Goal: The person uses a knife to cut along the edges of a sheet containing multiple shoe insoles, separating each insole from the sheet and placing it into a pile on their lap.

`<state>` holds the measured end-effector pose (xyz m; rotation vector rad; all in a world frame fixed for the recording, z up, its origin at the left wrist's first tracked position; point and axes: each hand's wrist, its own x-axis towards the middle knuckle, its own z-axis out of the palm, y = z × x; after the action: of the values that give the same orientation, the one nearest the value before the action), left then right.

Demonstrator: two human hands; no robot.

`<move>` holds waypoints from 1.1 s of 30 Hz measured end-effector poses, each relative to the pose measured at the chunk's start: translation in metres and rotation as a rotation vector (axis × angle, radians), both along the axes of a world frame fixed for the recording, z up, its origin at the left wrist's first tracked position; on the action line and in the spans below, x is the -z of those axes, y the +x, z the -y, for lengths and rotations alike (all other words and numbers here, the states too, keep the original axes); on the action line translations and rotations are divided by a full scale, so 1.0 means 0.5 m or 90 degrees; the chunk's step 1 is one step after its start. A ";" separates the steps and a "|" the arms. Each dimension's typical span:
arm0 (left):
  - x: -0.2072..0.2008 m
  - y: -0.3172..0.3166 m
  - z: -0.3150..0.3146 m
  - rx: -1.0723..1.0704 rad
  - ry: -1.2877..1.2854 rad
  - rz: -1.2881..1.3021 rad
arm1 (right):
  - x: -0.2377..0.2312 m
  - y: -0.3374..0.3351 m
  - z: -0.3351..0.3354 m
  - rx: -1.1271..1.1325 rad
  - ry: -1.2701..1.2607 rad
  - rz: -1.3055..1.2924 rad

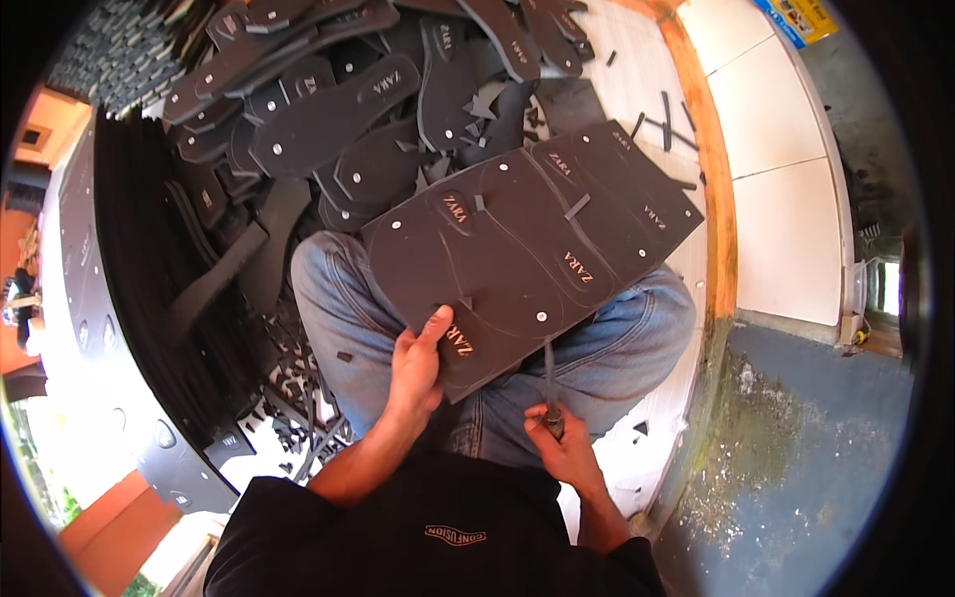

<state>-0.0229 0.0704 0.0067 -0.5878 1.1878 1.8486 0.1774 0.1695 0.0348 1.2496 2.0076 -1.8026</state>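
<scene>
A black foam sheet, printed with sole outlines, light lettering and small white dots, lies tilted across my lap. My left hand grips its near left corner, thumb on top and fingers underneath. Closed around the handle of a thin-bladed knife, my right hand is just below the sheet's near edge. The blade points up and its tip meets that edge; whether it has entered the foam I cannot tell. A few small black scraps rest on the sheet.
Beyond my knees is a heap of cut black soles. A tall stack of black sheets stands at the left. Black offcuts litter the floor beside my left leg. A wooden edge runs along the right.
</scene>
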 end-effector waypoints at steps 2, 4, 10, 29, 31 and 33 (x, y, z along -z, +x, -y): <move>-0.022 0.017 0.019 0.008 -0.019 -0.009 | -0.005 0.016 0.012 -0.037 0.035 0.018; -0.026 0.019 0.027 0.028 -0.029 0.002 | -0.008 0.022 0.009 -0.080 0.037 0.057; -0.019 0.012 0.041 0.029 -0.025 0.023 | 0.003 0.017 0.013 -0.121 0.055 0.025; -0.006 0.033 0.010 0.022 -0.120 -0.063 | 0.013 0.018 -0.005 -0.091 0.084 0.037; -0.015 0.030 0.016 0.044 -0.118 -0.061 | 0.007 0.018 -0.006 -0.106 0.083 0.047; -0.031 0.032 0.017 0.061 -0.138 -0.044 | 0.006 0.026 -0.001 -0.114 0.059 0.049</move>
<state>-0.0068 0.0618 0.0221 -0.5794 1.4486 1.6831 0.1902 0.1700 0.0319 1.1049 2.1081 -1.5738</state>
